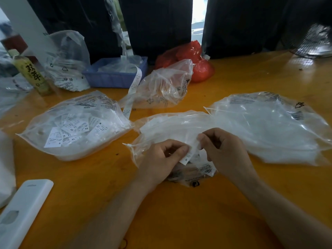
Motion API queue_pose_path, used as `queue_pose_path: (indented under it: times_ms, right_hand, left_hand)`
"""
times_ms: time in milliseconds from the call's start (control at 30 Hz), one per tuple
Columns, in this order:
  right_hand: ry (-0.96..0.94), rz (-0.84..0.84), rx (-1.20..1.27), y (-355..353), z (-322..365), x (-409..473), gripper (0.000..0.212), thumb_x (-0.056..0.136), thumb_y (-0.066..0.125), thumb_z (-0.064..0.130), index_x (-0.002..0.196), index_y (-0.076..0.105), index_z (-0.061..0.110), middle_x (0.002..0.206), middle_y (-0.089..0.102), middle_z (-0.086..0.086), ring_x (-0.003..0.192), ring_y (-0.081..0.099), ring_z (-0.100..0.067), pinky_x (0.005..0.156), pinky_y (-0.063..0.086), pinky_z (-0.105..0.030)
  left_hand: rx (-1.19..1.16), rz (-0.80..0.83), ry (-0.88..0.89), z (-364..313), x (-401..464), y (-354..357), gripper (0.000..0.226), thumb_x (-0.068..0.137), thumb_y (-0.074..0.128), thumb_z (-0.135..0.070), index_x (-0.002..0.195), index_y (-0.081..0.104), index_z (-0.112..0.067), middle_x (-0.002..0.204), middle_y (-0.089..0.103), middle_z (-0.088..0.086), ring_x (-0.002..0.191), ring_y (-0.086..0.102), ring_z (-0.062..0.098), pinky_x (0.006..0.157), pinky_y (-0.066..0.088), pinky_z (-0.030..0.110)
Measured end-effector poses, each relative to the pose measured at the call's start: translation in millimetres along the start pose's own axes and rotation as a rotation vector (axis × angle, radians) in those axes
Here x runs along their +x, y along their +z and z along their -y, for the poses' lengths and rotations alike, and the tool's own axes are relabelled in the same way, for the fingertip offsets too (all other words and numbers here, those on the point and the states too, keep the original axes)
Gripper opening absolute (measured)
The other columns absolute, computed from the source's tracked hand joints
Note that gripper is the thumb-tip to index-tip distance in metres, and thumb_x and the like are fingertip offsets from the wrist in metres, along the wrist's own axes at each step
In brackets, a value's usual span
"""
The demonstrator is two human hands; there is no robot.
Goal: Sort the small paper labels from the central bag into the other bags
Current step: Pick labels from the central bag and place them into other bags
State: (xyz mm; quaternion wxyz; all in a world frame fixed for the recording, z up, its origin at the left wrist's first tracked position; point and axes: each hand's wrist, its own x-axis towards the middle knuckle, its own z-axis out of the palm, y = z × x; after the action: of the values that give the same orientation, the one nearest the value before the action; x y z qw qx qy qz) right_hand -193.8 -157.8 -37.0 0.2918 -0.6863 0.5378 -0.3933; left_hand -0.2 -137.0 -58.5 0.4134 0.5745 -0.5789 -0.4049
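The central clear plastic bag [172, 126] lies on the yellow table just beyond my hands. My left hand [161, 159] and my right hand [222, 146] both pinch a small white paper label [190, 153] over the bag's near end. A clear bag [75, 126] at the left holds several white size labels. Another large clear bag [273, 126] lies at the right, its contents blurred. A crumpled clear bag [165, 85] sits behind the central one.
A blue tray [115, 76] with a label strip [133, 90] hanging out stands at the back. A red bag [195, 60] lies beside it, a bottle [30, 74] at far left, a white remote [23, 209] near left, and a fan [314, 42] at back right.
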Motion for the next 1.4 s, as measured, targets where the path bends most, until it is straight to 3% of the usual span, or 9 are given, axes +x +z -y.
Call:
queue_pose_path:
  times_ms: [300, 500, 667, 767, 933, 1100, 1233, 1300, 1400]
  right_hand:
    - [-0.083, 0.113, -0.012, -1.3, 1.7, -0.6, 0.006, 0.095, 0.063, 0.042, 0.09, 0.065, 0.04, 0.078, 0.067, 0.027, 0.065, 0.063, -0.002, 0.057, 0.047, -0.013]
    - [-0.143, -0.25, -0.377, -34.4, -7.6, 15.1, 0.018, 0.101, 0.062, 0.029, 0.099, 0.074, 0.016, 0.082, 0.068, 0.01, 0.062, 0.058, -0.004, 0.06, 0.045, -0.017]
    - [0.219, -0.257, -0.925, -82.9, -37.0, 38.3, 0.033, 0.105, 0.047, 0.03, 0.097, 0.07, 0.008, 0.082, 0.057, -0.009, 0.074, 0.056, -0.031, 0.065, 0.044, -0.035]
    - [0.426, -0.217, -0.952, -97.4, -42.6, 44.6, 0.028, 0.102, 0.057, 0.027, 0.123, 0.062, 0.01, 0.111, 0.066, -0.018, 0.095, 0.064, -0.041, 0.067, 0.047, -0.039]
    - [0.383, -0.234, -0.956, -97.1, -41.4, 40.2, 0.047, 0.102, 0.055, 0.042, 0.136, 0.059, 0.01, 0.134, 0.062, -0.018, 0.111, 0.063, -0.041, 0.078, 0.052, -0.043]
    - [-0.095, -0.377, -0.542, -68.8, -12.0, 25.4, 0.032, 0.103, 0.053, 0.035, 0.097, 0.074, 0.011, 0.085, 0.069, -0.005, 0.07, 0.061, -0.022, 0.064, 0.047, -0.029]
    - [-0.019, 0.167, -0.015, -23.4, 12.0, 3.0, 0.016, 0.094, 0.055, 0.05, 0.101, 0.065, 0.039, 0.073, 0.066, 0.017, 0.055, 0.059, 0.0, 0.045, 0.04, -0.011]
    - [-0.063, 0.288, 0.035, -6.9, 10.5, -4.5, 0.019, 0.091, 0.051, 0.058, 0.1, 0.061, 0.045, 0.08, 0.068, 0.019, 0.053, 0.056, -0.004, 0.046, 0.041, -0.015]
    - [-0.072, 0.197, 0.13, 4.4, 10.0, -5.6, 0.018, 0.095, 0.057, 0.051, 0.094, 0.067, 0.035, 0.079, 0.069, 0.012, 0.054, 0.055, -0.002, 0.047, 0.04, -0.018]
  left_hand:
    - [-0.027, 0.026, 0.0, 0.2, -0.8, 0.4, 0.032, 0.086, 0.068, -0.062, 0.088, 0.078, -0.032, 0.085, 0.077, -0.007, 0.08, 0.072, 0.011, 0.069, 0.053, 0.018]
    - [-0.128, -0.014, -0.038, 2.3, 1.3, -1.4, 0.016, 0.095, 0.072, -0.047, 0.092, 0.079, -0.032, 0.092, 0.078, -0.008, 0.086, 0.072, 0.007, 0.073, 0.053, 0.02]
    - [-0.258, -0.052, -0.093, 4.0, 3.0, -2.8, 0.012, 0.1, 0.071, -0.033, 0.095, 0.082, -0.03, 0.096, 0.08, -0.003, 0.095, 0.074, 0.022, 0.089, 0.058, 0.044]
    - [-0.273, -0.046, -0.08, 3.3, 2.5, -2.1, 0.015, 0.091, 0.073, -0.041, 0.094, 0.082, -0.03, 0.094, 0.08, -0.001, 0.092, 0.073, 0.021, 0.087, 0.058, 0.043]
    - [-0.281, -0.019, -0.045, 0.6, 1.2, -2.2, 0.019, 0.086, 0.072, -0.047, 0.094, 0.082, -0.032, 0.097, 0.08, -0.004, 0.092, 0.073, 0.011, 0.079, 0.058, 0.026]
    - [-0.346, -0.03, -0.023, -0.7, 2.0, -5.5, 0.029, 0.077, 0.074, -0.057, 0.094, 0.082, -0.033, 0.1, 0.079, -0.005, 0.092, 0.074, 0.013, 0.079, 0.06, 0.035]
    - [-0.421, -0.052, -0.002, -2.9, 1.4, -5.9, 0.028, 0.078, 0.078, -0.05, 0.093, 0.083, -0.027, 0.109, 0.078, 0.01, 0.113, 0.071, 0.037, 0.103, 0.054, 0.06]
    - [-0.368, -0.049, 0.01, -2.8, 0.4, -6.5, 0.025, 0.083, 0.078, -0.046, 0.097, 0.082, -0.025, 0.108, 0.079, 0.007, 0.108, 0.074, 0.03, 0.097, 0.059, 0.052]
    - [-0.304, -0.032, 0.03, -4.1, -1.3, -7.3, 0.018, 0.089, 0.079, -0.043, 0.098, 0.081, -0.027, 0.1, 0.08, -0.001, 0.095, 0.075, 0.016, 0.082, 0.06, 0.032]
